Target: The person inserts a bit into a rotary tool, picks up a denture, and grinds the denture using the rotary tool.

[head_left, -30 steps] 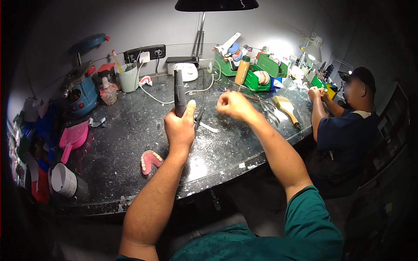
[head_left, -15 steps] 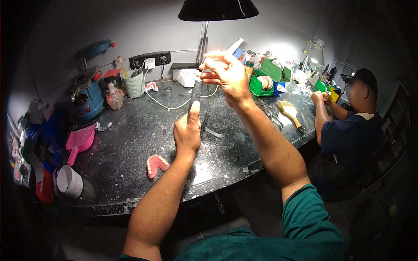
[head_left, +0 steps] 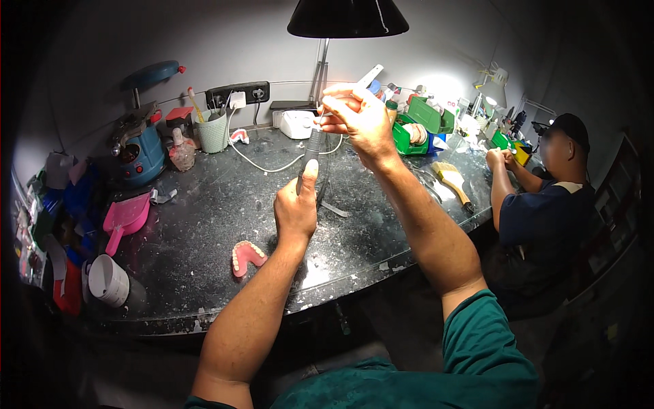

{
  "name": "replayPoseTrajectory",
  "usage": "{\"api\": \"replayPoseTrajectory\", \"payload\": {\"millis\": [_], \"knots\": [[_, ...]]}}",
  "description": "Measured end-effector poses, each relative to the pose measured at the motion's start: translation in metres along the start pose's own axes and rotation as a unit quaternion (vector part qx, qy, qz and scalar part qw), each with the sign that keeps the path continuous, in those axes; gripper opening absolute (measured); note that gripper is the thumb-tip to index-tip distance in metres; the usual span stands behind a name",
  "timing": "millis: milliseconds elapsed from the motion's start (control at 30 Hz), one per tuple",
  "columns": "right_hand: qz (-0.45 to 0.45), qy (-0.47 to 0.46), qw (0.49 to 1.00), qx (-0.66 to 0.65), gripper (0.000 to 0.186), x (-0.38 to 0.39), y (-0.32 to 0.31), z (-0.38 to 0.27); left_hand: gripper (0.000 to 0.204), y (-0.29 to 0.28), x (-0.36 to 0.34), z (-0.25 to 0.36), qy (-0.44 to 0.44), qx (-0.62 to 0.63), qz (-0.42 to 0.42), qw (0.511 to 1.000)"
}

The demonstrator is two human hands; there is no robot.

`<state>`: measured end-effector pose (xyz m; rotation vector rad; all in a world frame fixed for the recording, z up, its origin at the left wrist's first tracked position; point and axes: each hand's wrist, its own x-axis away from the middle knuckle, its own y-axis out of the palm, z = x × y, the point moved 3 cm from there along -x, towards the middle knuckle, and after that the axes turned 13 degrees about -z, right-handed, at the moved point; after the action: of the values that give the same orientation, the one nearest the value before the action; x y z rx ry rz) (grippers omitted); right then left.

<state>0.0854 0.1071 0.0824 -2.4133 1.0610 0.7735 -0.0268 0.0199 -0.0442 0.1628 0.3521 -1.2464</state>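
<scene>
My left hand (head_left: 297,204) is wrapped round a dark rotary handpiece (head_left: 313,151), which stands upright with its tip pointing away from me and the thumb along its body. At that tip, the fingers of my right hand (head_left: 361,126) are pinched on a thin metal shank (head_left: 320,112), probably a bur; its end is hard to make out. A denture (head_left: 248,259) with pink base and pale teeth lies on the dark bench beside my left forearm.
A black lamp shade (head_left: 347,19) hangs above my hands. Left stand a blue machine (head_left: 142,157), a tool cup (head_left: 212,133), a pink dustpan (head_left: 127,215) and a white tub (head_left: 109,281). Right are green boxes (head_left: 410,140), a brush (head_left: 451,178) and a seated person (head_left: 548,204).
The whole view has shifted slightly. Both hands keep the same grip at the handpiece, and the denture lies where it was.
</scene>
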Motion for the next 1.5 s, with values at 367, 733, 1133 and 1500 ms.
{"api": "replayPoseTrajectory", "payload": {"millis": [367, 733, 1133, 1500], "knots": [[-0.022, 0.024, 0.999, 0.034, 0.02, -0.001, -0.004, -0.005, 0.073, 0.003, -0.004, -0.006, 0.009, -0.019, 0.004, 1.0], [-0.164, 0.148, 0.863, 0.454, 0.063, 0.032, 0.017, 0.032, 0.03, 0.009, -0.003, 0.006, -0.1, 0.205, -0.213, 0.95], [-0.319, 0.322, 0.89, -0.053, 0.094, 0.133, 0.0, -0.064, 0.017, -0.021, -0.003, 0.047, 0.336, -0.259, -0.243, 0.872], [-0.191, 0.246, 0.903, -0.296, 0.032, 0.199, 0.009, -0.034, 0.065, -0.041, 0.132, 0.094, 0.381, -0.36, -0.118, 0.844]]}}
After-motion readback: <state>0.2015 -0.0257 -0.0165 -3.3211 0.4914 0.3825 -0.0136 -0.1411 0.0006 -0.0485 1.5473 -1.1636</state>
